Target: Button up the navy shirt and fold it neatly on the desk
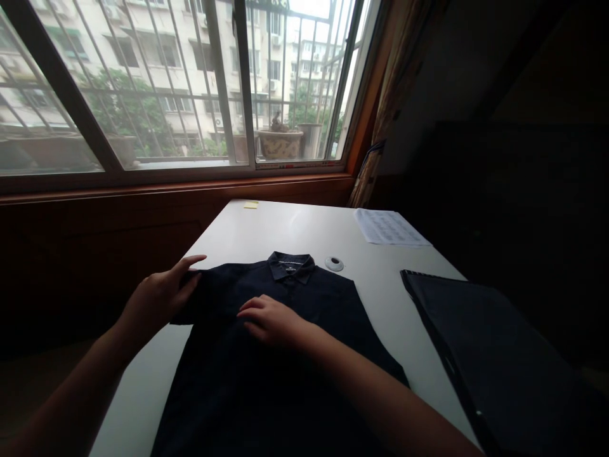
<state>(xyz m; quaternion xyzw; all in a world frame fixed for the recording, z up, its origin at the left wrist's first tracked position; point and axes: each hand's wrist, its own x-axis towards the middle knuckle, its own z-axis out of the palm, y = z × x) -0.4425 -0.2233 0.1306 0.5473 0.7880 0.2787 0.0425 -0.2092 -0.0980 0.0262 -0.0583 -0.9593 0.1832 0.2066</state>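
Observation:
A dark navy collared shirt [285,374] lies spread on a white table [304,225], its collar [291,266] toward the window and its lower part running out of view at the bottom. At the sleeve on the left side is my left hand [159,297], index finger stretched out and thumb apart from it. The hand partly hides the sleeve's edge. Over the chest of the shirt, my right hand [273,319] has loosely bent fingers spread apart, with nothing seen in them. Whether its fingertips touch the cloth I cannot tell.
A folded dark item [480,343] with a ridged edge lies on the right side. Printed papers [392,227] lie at the far right, a yellow sticky note [250,205] at the far left. Beyond the collar sits a round cable grommet [334,263]. A barred window [181,82] stands behind.

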